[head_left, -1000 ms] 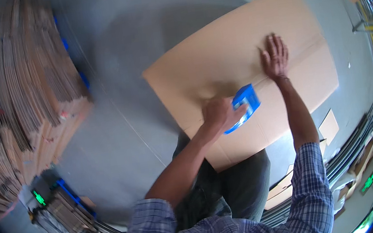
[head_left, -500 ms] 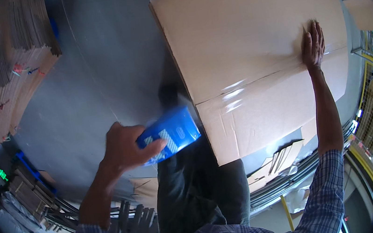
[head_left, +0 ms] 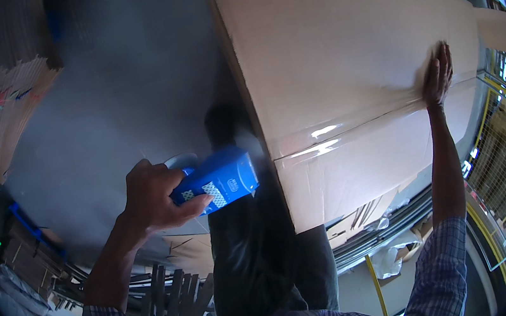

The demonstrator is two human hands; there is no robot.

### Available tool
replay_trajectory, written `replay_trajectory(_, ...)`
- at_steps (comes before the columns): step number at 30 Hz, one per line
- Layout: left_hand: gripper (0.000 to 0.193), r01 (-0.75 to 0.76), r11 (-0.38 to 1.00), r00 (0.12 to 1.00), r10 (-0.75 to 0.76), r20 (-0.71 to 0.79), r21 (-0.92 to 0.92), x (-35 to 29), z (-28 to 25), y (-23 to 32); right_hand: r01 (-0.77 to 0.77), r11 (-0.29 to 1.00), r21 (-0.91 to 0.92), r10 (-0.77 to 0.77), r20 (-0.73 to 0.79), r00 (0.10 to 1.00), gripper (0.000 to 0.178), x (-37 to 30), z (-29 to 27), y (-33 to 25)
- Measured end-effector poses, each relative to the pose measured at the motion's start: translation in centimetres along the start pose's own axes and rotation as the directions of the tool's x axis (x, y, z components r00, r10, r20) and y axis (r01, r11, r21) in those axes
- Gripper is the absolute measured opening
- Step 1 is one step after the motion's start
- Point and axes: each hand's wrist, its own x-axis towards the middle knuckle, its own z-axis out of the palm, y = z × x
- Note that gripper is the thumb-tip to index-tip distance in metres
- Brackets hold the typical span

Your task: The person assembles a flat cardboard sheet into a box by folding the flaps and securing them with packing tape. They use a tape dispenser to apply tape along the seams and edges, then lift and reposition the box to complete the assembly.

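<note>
A large brown cardboard box [head_left: 339,38] stands in front of me, a seam running across its upper face. Glossy clear tape [head_left: 321,139] lies along the seam from the left edge. My left hand [head_left: 155,193] is wrapped round a blue tape dispenser [head_left: 227,177] with a pale pattern, held just left of the box edge and apart from it. Its underside and part of its roll are hidden by my fingers. Toward the far right of the seam, my right hand [head_left: 438,77] lies flat on the cardboard, fingers stretched out.
Stacked flat cardboard [head_left: 17,112] rises at the left. Dark metal bars [head_left: 179,299] lie at the lower left. A yellow-framed mesh fence [head_left: 505,157] stands at the right, with more cardboard behind it. Clear plastic wrapping [head_left: 394,257] lies near the lower right.
My left hand has drawn the tape dispenser slightly left, farther from the box edge. My right hand stays flat on the box near the seam. The whole view has shifted a little.
</note>
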Motion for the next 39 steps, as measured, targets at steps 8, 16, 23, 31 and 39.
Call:
replay_trajectory(8, 0.056, -0.074, 0.997, 0.996, 0.072, 0.060, 0.032, -2.3, -2.6, 1.6, -0.013, 1.000, -0.017, 0.014, 0.009, 1.000, 0.056, 0.1, -0.7, -0.2)
replay_trajectory(16, 0.053, -0.021, 0.997, 0.998, 0.025, 0.053, -0.071, -1.3, 0.5, -2.0, -0.069, 0.998, 0.005, 0.068, 0.025, 0.997, 0.057, 0.0, -0.5, -0.7)
replay_trajectory(23, 0.042, -0.257, 0.948, 0.965, 0.241, -0.104, -0.187, 5.0, 7.0, -5.7, 0.038, 0.992, -0.122, -0.043, -0.037, 0.998, 0.047, 0.7, -1.8, -2.9)
replay_trajectory(31, 0.052, -0.207, 0.944, 0.973, 0.227, 0.049, -0.258, 7.4, 9.5, -8.6, 0.215, 0.968, 0.128, -0.236, 0.184, 0.954, 0.073, -4.1, -2.0, -35.3)
replay_trajectory(39, 0.059, -0.072, 0.844, 0.972, 0.180, 0.154, -0.532, 7.2, 10.9, -10.3, 0.180, 0.961, 0.212, -0.228, 0.230, 0.946, 0.076, -3.8, -2.6, -37.5)
